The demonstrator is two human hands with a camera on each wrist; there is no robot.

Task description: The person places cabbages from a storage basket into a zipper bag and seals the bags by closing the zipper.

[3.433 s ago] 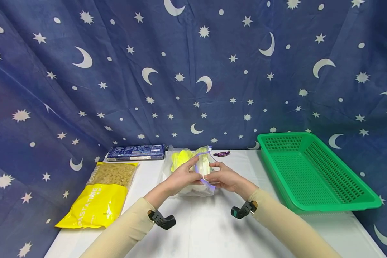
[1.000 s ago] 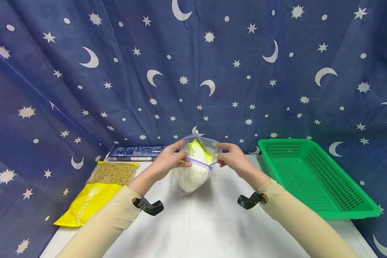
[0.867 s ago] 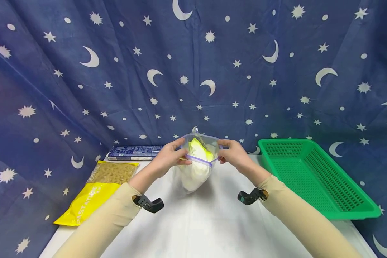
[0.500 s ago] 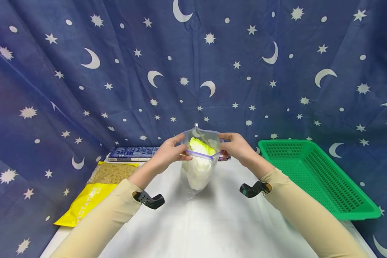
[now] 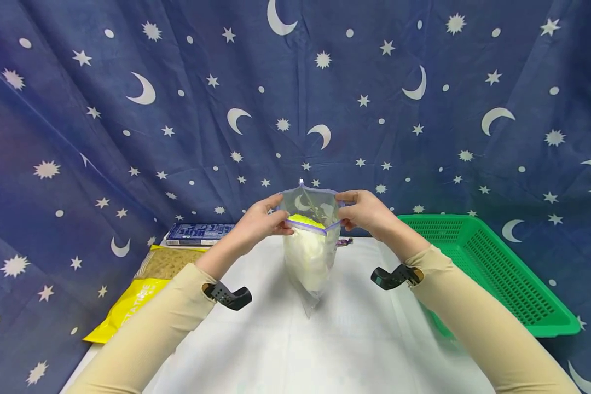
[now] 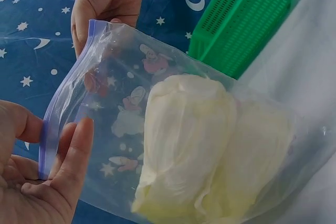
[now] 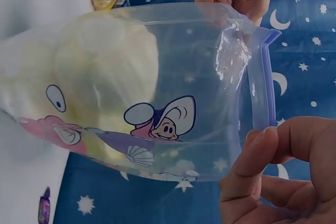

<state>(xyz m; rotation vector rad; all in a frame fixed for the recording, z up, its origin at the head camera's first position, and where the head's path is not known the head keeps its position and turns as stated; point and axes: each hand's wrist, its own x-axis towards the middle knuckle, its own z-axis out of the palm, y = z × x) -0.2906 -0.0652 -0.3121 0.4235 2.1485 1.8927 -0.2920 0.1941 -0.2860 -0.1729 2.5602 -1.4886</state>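
Note:
A clear zip bag (image 5: 311,301) with a purple zip strip and cartoon prints hangs upright in the middle of the head view, its mouth spread wide. Pale cabbage pieces (image 6: 184,129) with yellow leaf edges fill its lower part. My left hand (image 5: 258,225) pinches one side of the bag's rim between thumb and fingers. On the opposite side, my right hand (image 5: 369,214) pinches the rim by the zip strip, as the right wrist view also shows. Between the hands, the upper part of the bag holds only air above the cabbage.
A green plastic basket (image 5: 542,314) stands at the right. At the left lie a yellow pasta bag (image 5: 143,295) and, behind it, a flat blue package (image 5: 199,233). A purple-wrapped candy (image 5: 345,242) lies near the table's back edge, past the right hand.
Earlier the bag lay low on the table. Both hands have since raised its rim and spread the mouth; the bag has swung upright and the cabbage sits lower inside.

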